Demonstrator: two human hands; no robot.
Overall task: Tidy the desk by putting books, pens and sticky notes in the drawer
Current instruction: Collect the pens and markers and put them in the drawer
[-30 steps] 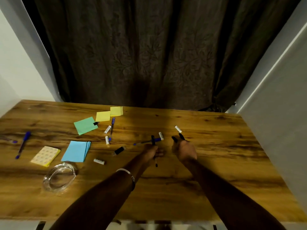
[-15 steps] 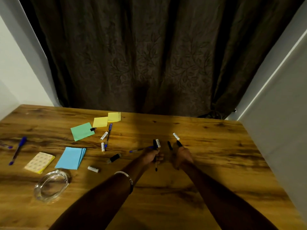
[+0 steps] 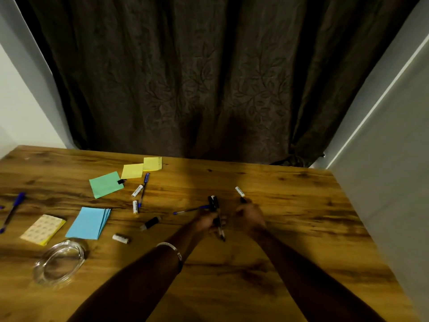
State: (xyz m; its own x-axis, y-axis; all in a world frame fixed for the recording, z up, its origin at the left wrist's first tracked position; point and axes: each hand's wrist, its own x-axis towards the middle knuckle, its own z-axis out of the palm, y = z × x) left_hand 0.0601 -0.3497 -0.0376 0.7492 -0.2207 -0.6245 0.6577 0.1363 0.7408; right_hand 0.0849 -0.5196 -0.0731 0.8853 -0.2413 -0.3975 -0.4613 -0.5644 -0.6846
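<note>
Pens (image 3: 216,212) bunched upright-ish in left hand (image 3: 206,223), fingers curled round them. Right hand (image 3: 250,214) just beside, pinching a marker (image 3: 241,194). Blue pen (image 3: 189,209) on desk (image 3: 301,217) touching left hand's far side.

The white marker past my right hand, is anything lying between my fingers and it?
Nothing visible does. The white marker lies on bare wood just beyond the right hand, whose fingertips reach its dark near end. Whether they already touch it is too dim to tell. The left hand grips pens off to the side.
</note>
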